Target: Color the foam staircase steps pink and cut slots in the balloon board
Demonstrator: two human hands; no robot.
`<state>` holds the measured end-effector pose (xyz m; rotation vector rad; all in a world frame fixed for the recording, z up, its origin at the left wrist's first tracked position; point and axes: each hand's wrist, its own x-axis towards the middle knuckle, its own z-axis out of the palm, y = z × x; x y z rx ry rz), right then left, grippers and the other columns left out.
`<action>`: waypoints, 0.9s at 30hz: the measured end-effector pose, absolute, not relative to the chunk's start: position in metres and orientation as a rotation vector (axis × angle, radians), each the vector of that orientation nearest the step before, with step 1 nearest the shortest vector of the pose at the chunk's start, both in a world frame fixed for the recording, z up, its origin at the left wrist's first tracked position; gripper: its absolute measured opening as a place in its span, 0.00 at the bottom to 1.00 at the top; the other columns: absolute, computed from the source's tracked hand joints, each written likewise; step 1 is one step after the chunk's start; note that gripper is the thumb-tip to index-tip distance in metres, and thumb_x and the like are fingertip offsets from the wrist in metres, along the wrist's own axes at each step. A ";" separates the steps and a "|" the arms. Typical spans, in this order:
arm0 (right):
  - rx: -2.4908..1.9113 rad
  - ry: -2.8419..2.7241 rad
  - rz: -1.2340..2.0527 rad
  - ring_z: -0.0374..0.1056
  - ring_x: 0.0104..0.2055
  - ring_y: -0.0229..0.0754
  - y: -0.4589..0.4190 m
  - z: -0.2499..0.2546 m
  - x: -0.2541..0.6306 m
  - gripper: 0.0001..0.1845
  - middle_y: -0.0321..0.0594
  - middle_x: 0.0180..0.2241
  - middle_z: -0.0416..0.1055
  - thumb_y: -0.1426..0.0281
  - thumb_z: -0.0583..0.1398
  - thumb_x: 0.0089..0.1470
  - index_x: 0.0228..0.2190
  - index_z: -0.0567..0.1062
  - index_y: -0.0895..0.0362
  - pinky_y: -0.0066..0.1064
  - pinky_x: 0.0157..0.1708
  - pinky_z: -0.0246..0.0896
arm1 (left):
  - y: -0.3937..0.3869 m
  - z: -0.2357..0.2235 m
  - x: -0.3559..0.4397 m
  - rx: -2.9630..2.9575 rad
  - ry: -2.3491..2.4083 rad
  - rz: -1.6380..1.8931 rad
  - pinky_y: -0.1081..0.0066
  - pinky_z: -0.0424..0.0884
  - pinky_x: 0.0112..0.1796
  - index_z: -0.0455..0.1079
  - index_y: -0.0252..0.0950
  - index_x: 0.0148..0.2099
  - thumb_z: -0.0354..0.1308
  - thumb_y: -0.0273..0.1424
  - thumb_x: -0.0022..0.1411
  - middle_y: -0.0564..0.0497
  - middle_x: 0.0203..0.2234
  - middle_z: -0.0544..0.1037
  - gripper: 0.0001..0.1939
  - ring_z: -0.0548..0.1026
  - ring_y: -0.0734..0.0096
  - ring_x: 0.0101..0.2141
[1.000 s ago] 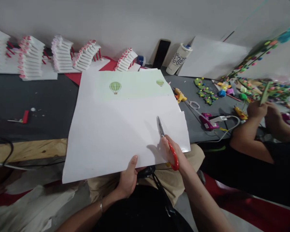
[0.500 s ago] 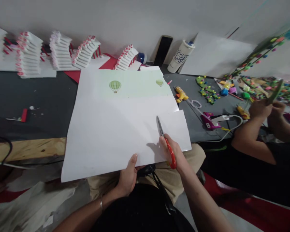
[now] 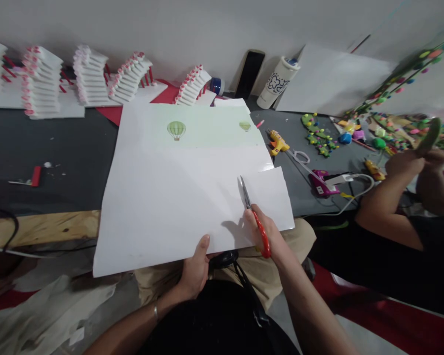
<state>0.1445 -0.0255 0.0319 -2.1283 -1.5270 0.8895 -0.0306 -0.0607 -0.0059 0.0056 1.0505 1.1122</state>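
Observation:
A large white paper sheet (image 3: 163, 197) with a pale green strip and printed green balloons lies partly on the table and partly over my lap. My left hand (image 3: 197, 268) grips its near edge, thumb on top and the fingers hidden beneath. In my right hand (image 3: 262, 229) is a pair of scissors (image 3: 246, 195) with red handles, over the right part of the sheet. The blades point away from me and look nearly closed. Their shadow falls on the paper, and a step-shaped cut edge shows to the right of the tips.
Small white stair models (image 3: 91, 76) line the wall. A phone (image 3: 250, 74), a white tumbler (image 3: 277, 84) and a yellow glue gun (image 3: 278, 142) stand or lie behind the sheet. A purple-and-white plug block (image 3: 322, 183) trails cables. At right, a co-worker's hands (image 3: 407, 162) hold something green.
My hands, the scissors and the sheet stay almost still. The view shifts slightly. The co-worker's hands and the green piece have moved a little to the right.

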 end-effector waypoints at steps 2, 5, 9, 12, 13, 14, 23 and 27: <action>-2.141 -1.525 0.882 0.65 0.23 0.46 -0.025 0.031 0.144 0.28 0.38 0.20 0.67 0.40 0.42 0.55 0.30 0.60 0.50 0.35 0.26 0.57 | -0.061 -0.006 -0.030 0.013 1.050 1.108 0.57 0.78 0.48 0.67 0.40 0.61 0.70 0.30 0.52 0.46 0.48 0.81 0.33 0.80 0.56 0.47; -2.169 -1.515 0.878 0.65 0.24 0.46 -0.024 0.029 0.144 0.27 0.38 0.20 0.67 0.41 0.43 0.55 0.30 0.60 0.50 0.35 0.27 0.57 | -0.061 -0.005 -0.030 0.022 1.051 1.108 0.57 0.78 0.49 0.67 0.40 0.61 0.70 0.30 0.53 0.46 0.49 0.81 0.34 0.80 0.56 0.48; -2.187 -1.505 0.881 0.65 0.24 0.45 -0.024 0.028 0.144 0.26 0.37 0.20 0.67 0.41 0.44 0.55 0.29 0.61 0.50 0.34 0.27 0.57 | -0.060 -0.004 -0.030 0.003 1.053 1.113 0.58 0.78 0.48 0.66 0.41 0.61 0.71 0.30 0.52 0.47 0.49 0.81 0.35 0.80 0.57 0.47; -2.176 -1.498 0.868 0.64 0.23 0.45 -0.024 0.028 0.144 0.26 0.36 0.19 0.65 0.41 0.44 0.55 0.28 0.61 0.50 0.33 0.27 0.56 | -0.060 -0.004 -0.030 -0.015 1.046 1.102 0.58 0.78 0.48 0.66 0.40 0.62 0.71 0.31 0.51 0.47 0.48 0.82 0.36 0.80 0.56 0.48; -2.169 -1.498 0.864 0.63 0.23 0.44 -0.024 0.028 0.143 0.26 0.36 0.19 0.65 0.41 0.44 0.55 0.28 0.61 0.50 0.33 0.26 0.56 | -0.060 -0.005 -0.031 -0.012 1.040 1.103 0.58 0.77 0.49 0.66 0.40 0.62 0.71 0.31 0.51 0.47 0.48 0.82 0.36 0.80 0.56 0.48; -2.161 -1.499 0.860 0.63 0.23 0.44 -0.024 0.028 0.143 0.27 0.35 0.19 0.65 0.41 0.44 0.55 0.27 0.60 0.50 0.33 0.26 0.56 | -0.061 -0.005 -0.031 -0.005 1.036 1.104 0.58 0.77 0.49 0.66 0.40 0.61 0.71 0.32 0.51 0.46 0.48 0.81 0.36 0.80 0.56 0.48; -2.107 -1.478 0.892 0.60 0.23 0.42 -0.020 0.027 0.143 0.28 0.34 0.19 0.63 0.40 0.45 0.55 0.25 0.60 0.50 0.32 0.26 0.55 | -0.060 -0.013 -0.031 0.041 1.070 1.144 0.59 0.78 0.48 0.67 0.39 0.60 0.71 0.34 0.53 0.47 0.47 0.82 0.33 0.81 0.59 0.45; -2.063 -1.466 0.950 0.60 0.23 0.41 -0.017 0.026 0.144 0.29 0.34 0.19 0.63 0.39 0.45 0.55 0.25 0.60 0.51 0.32 0.26 0.55 | -0.057 -0.010 -0.031 0.018 1.088 1.188 0.60 0.78 0.48 0.68 0.39 0.60 0.71 0.31 0.53 0.47 0.46 0.82 0.33 0.81 0.59 0.44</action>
